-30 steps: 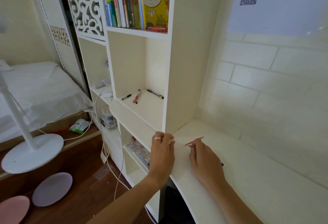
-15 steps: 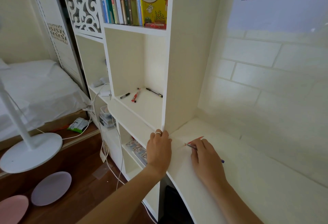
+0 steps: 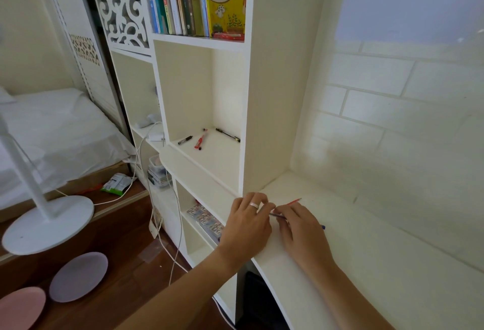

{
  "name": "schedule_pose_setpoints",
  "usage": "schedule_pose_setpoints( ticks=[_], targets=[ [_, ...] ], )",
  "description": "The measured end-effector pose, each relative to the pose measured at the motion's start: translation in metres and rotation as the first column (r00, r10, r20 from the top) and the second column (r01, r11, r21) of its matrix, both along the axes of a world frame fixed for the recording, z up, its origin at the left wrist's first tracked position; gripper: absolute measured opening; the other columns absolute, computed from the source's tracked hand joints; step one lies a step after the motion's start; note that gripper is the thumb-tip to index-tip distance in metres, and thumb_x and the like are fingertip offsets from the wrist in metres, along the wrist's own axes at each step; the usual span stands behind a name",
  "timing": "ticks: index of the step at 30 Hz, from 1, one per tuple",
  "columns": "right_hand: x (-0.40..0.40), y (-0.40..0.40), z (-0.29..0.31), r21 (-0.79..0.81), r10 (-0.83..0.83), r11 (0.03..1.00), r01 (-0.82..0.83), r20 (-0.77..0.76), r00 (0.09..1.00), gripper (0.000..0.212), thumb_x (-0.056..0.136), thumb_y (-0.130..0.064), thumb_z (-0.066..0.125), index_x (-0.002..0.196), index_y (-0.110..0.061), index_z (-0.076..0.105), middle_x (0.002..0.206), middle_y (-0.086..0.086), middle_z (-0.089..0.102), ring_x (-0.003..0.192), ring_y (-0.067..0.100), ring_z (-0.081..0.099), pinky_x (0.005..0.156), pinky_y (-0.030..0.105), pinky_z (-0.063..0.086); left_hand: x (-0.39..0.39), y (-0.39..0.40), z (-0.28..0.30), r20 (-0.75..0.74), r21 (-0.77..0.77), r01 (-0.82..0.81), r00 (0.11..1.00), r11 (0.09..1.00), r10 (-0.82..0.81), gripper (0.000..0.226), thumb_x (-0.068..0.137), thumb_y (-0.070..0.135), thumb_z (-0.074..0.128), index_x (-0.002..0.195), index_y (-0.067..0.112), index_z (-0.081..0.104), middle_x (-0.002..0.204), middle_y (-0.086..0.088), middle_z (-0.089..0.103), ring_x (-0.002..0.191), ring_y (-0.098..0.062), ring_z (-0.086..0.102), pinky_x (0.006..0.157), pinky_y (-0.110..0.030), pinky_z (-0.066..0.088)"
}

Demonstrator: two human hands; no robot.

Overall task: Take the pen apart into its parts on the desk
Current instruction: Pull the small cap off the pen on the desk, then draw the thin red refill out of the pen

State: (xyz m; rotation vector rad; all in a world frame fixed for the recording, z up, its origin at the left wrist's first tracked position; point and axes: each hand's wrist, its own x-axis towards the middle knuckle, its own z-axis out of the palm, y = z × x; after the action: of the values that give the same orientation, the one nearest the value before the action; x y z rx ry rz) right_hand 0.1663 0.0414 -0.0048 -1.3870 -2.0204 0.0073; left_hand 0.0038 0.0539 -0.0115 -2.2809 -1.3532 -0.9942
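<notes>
Both hands rest on the white desk (image 3: 366, 246) near its left corner. My right hand (image 3: 301, 233) lies palm down and pinches a thin dark pen part (image 3: 277, 215) whose tip pokes out to the left. A blue end (image 3: 322, 227) shows from under the right side of that hand. My left hand (image 3: 248, 222), with a ring on it, has its fingertips bent in close to the same tip; whether they touch it is hidden. A thin red refill (image 3: 294, 201) lies on the desk just beyond the fingers.
A white bookshelf (image 3: 272, 94) stands hard against the desk's left end. Its open cubby holds three pens (image 3: 201, 138). Books fill the shelf above. The wall runs along the desk's far side. A fan base (image 3: 47, 225), cables and two plates (image 3: 78, 276) are on the floor.
My left hand has moved right from the shelf edge towards the pen tip held by my right hand. My right hand has stayed in place.
</notes>
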Motion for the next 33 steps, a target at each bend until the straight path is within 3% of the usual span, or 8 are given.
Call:
schedule_pose_setpoints(
  ticks=[3, 8, 14, 18, 22, 26, 29, 33],
  targets=[
    [-0.001, -0.001, 0.000, 0.016, 0.020, 1.000, -0.020, 0.001, 1.000, 0.019, 0.099, -0.019, 0.062, 0.114, -0.020, 0.074, 0.107, -0.002, 0.073, 0.095, 0.018, 0.068, 0.088, 0.030, 0.057, -0.004, -0.001, 0.001, -0.051, 0.013, 0.000, 0.999, 1.000, 0.000, 0.019, 0.086, 0.024, 0.061, 0.104, 0.020, 0.065, 0.111, 0.000, 0.062, 0.109, -0.020, 0.053, 0.089, -0.035, 0.038],
    [-0.001, -0.002, 0.001, 0.043, 0.028, 0.999, -0.028, 0.013, 1.000, 0.012, 0.096, -0.017, 0.066, 0.106, -0.016, 0.074, 0.101, -0.001, 0.073, 0.090, 0.020, 0.068, 0.082, 0.032, 0.054, -0.015, 0.000, 0.000, -0.050, 0.045, -0.056, 0.997, 0.997, 0.059, 0.004, 0.091, 0.023, 0.065, 0.089, 0.019, 0.066, 0.098, 0.000, 0.065, 0.098, -0.020, 0.057, 0.086, -0.035, 0.037],
    [0.011, -0.001, 0.003, 0.035, 0.032, 0.999, -0.026, -0.174, 0.984, 0.012, 0.096, -0.012, 0.066, 0.103, -0.014, 0.076, 0.097, -0.002, 0.072, 0.090, 0.015, 0.067, 0.083, 0.032, 0.057, -0.031, -0.003, -0.003, -0.012, -0.053, -0.244, 0.970, 0.968, 0.244, 0.007, 0.089, 0.015, 0.065, 0.095, 0.019, 0.064, 0.102, -0.003, 0.063, 0.101, -0.024, 0.054, 0.091, -0.038, 0.033],
    [0.008, -0.003, 0.004, 0.006, 0.064, 0.998, -0.064, -0.170, 0.983, 0.013, 0.097, -0.013, 0.066, 0.105, -0.013, 0.076, 0.101, -0.002, 0.073, 0.093, 0.013, 0.067, 0.087, 0.030, 0.057, -0.019, -0.009, -0.001, -0.134, -0.082, -0.111, 0.986, 0.990, 0.100, 0.023, 0.087, 0.027, 0.065, 0.108, 0.021, 0.060, 0.111, -0.002, 0.064, 0.105, -0.023, 0.057, 0.092, -0.039, 0.040],
    [0.007, -0.004, 0.004, -0.039, 0.082, 0.995, -0.092, -0.202, 0.976, 0.013, 0.097, -0.016, 0.065, 0.107, -0.018, 0.075, 0.102, -0.008, 0.073, 0.093, 0.005, 0.067, 0.087, 0.020, 0.055, 0.006, -0.011, 0.005, -0.092, -0.114, -0.029, 0.996, 0.993, 0.018, 0.015, 0.084, 0.017, 0.073, 0.095, 0.018, 0.062, 0.084, 0.000, 0.064, 0.077, -0.020, 0.061, 0.068, -0.033, 0.051],
    [0.011, -0.001, 0.006, -0.153, -0.072, 0.988, 0.016, -0.367, 0.928, 0.012, 0.100, -0.018, 0.059, 0.099, -0.024, 0.070, 0.093, -0.014, 0.072, 0.087, 0.002, 0.066, 0.076, 0.009, 0.047, 0.015, -0.011, 0.008, 0.013, -0.152, -0.055, 0.998, 0.987, 0.058, 0.011, 0.084, 0.008, 0.070, 0.086, 0.016, 0.062, 0.077, -0.002, 0.062, 0.070, -0.021, 0.059, 0.061, -0.033, 0.050],
    [0.014, 0.003, 0.005, -0.243, -0.215, 0.963, 0.115, -0.444, 0.870, 0.028, 0.102, -0.018, 0.051, 0.077, -0.025, 0.062, 0.081, -0.009, 0.073, 0.073, 0.004, 0.063, 0.064, 0.008, 0.043, 0.016, -0.012, 0.005, 0.042, -0.172, -0.064, 0.996, 0.983, 0.072, 0.016, 0.081, 0.008, 0.070, 0.090, 0.017, 0.061, 0.082, -0.003, 0.062, 0.073, -0.022, 0.058, 0.065, -0.033, 0.050],
    [0.011, 0.005, 0.004, -0.288, -0.245, 0.948, 0.136, -0.386, 0.889, 0.032, 0.104, -0.019, 0.049, 0.077, -0.011, 0.065, 0.075, 0.003, 0.071, 0.069, 0.018, 0.064, 0.059, 0.015, 0.042, 0.015, -0.013, 0.000, 0.101, -0.169, -0.083, 0.990, 0.982, 0.101, 0.016, 0.083, 0.005, 0.068, 0.093, 0.016, 0.060, 0.084, -0.003, 0.061, 0.076, -0.023, 0.056, 0.066, -0.034, 0.048]
  ],
)
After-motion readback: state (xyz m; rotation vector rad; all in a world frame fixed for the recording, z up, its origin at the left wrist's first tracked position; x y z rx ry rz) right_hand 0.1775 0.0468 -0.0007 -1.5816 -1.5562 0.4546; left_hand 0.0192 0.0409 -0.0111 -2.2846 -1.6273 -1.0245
